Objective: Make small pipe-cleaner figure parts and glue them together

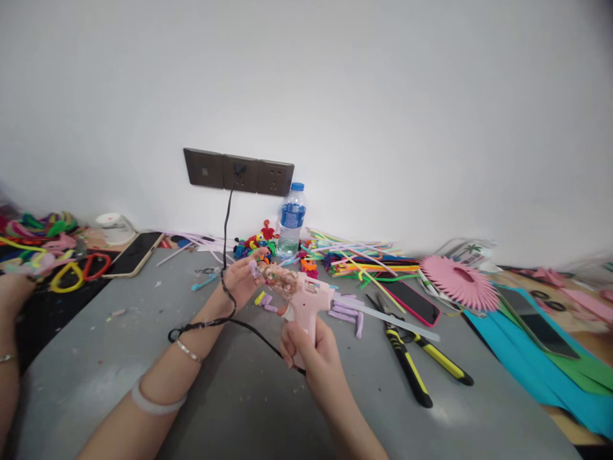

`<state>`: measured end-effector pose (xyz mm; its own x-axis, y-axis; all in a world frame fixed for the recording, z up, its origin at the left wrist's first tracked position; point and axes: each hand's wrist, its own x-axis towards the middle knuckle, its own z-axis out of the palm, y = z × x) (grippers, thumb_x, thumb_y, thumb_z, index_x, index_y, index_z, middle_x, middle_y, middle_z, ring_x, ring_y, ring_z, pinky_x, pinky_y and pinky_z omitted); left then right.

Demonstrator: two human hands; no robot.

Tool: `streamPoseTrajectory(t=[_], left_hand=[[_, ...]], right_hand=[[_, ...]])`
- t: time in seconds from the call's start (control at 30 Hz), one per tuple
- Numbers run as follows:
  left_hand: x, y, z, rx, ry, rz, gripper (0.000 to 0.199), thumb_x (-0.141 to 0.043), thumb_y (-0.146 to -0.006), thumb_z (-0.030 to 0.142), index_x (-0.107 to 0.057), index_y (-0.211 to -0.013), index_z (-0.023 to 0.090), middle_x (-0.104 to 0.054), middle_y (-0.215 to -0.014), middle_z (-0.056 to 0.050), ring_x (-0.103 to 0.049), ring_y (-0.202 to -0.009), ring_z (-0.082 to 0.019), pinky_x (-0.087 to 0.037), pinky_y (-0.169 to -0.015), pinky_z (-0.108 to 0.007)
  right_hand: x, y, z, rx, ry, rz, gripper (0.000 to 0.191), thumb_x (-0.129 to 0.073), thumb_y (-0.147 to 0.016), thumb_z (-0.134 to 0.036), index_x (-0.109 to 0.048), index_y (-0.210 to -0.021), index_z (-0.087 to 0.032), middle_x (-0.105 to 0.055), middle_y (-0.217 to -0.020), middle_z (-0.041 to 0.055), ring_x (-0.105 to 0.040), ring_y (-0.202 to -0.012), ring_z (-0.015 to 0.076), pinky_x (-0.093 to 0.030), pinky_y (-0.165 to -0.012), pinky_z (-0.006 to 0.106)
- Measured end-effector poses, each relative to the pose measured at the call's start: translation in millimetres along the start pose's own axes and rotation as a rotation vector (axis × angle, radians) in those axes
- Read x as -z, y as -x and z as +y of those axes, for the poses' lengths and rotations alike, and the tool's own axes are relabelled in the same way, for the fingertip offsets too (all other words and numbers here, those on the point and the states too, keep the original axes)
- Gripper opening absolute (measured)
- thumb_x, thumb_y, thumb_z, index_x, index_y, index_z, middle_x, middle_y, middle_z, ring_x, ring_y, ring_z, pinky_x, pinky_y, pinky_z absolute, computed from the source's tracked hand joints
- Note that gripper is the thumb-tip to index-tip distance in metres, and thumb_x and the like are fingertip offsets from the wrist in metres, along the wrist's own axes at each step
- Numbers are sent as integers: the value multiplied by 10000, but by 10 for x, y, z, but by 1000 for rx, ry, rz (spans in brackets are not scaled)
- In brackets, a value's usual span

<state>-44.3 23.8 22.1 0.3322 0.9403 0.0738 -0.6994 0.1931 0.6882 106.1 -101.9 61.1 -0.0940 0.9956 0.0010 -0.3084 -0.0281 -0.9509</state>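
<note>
My right hand (313, 351) is wrapped round the grip of a pale pink hot glue gun (306, 300), with a clear glue stick (393, 317) sticking out of its back. The gun's front, crusted with glue, points left at my left hand (242, 278). Between the fingertips of that hand is a small lilac piece of pipe cleaner (253, 269), close to the nozzle. The gun's black cord (258, 332) crosses my left wrist. On the grey table (239, 396), several similar lilac pieces (345, 313) lie behind and beside the gun.
Pliers with yellow-black handles (409, 367) lie on the right near a phone (414, 300). A water bottle (291, 223) stands against the wall below the sockets (239, 172). Pipe cleaners (373, 262) line the back. At left are scissors (96, 265) and another person's hand (14, 297).
</note>
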Motion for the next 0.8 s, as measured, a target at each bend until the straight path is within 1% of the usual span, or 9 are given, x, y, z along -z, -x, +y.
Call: streamPoseTrajectory(t=[0.1,0.17,0.23,0.37,0.53,0.63,0.8], left_hand=[[11,-13,11,-35,4,-39,419,-850,-630,316,-737,-1005,169,-660,-703,-23,-577,-604,-144,-448,-579,-267],[3,-17,19,-39,4,-35,413,-838,-648,305,-732,-1020,160,-651,-696,-19,-563,-586,-130,-441,-576,-264],[-16,-15,30,-30,-7,-22,398,-840,-648,308,-739,-1004,162,-656,-706,-23,-571,-605,-138,-437,-579,-269],[-62,4,55,-17,-15,1,412,-874,-603,349,-754,-958,179,-667,-720,-22,-573,-640,-154,-422,-584,-278],[-81,26,75,-41,-14,22,347,-865,-616,327,-757,-912,184,-681,-780,-35,-584,-682,-169,-423,-598,-281],[-73,24,79,-42,-4,22,340,-876,-599,314,-753,-889,187,-679,-779,-35,-580,-669,-159,-429,-586,-268],[-31,3,59,-42,6,12,236,-848,-644,285,-741,-833,192,-676,-762,-39,-592,-674,-165,-443,-588,-273]], right_hand=[[23,16,13,-12,18,-5,403,-605,-825,-531,-534,-929,-148,-390,-534,-90,-373,-433,72,-283,-449,218],[32,27,18,-19,24,-4,409,-599,-833,-529,-544,-953,-142,-395,-533,-88,-375,-436,74,-279,-453,219],[36,38,19,-23,23,-2,408,-594,-841,-523,-552,-971,-138,-402,-539,-86,-376,-440,74,-277,-460,221],[49,53,24,-30,37,6,402,-588,-853,-513,-558,-988,-136,-416,-537,-81,-380,-440,76,-281,-469,227],[71,56,24,-34,24,-10,399,-591,-852,-508,-558,-997,-138,-421,-510,-82,-384,-429,81,-282,-459,222],[68,62,11,-36,15,-20,390,-596,-850,-498,-566,-994,-136,-421,-514,-80,-392,-431,79,-288,-464,221],[66,70,-3,-44,22,-6,428,-605,-836,-524,-571,-1013,-136,-415,-515,-82,-392,-427,85,-296,-463,227]])
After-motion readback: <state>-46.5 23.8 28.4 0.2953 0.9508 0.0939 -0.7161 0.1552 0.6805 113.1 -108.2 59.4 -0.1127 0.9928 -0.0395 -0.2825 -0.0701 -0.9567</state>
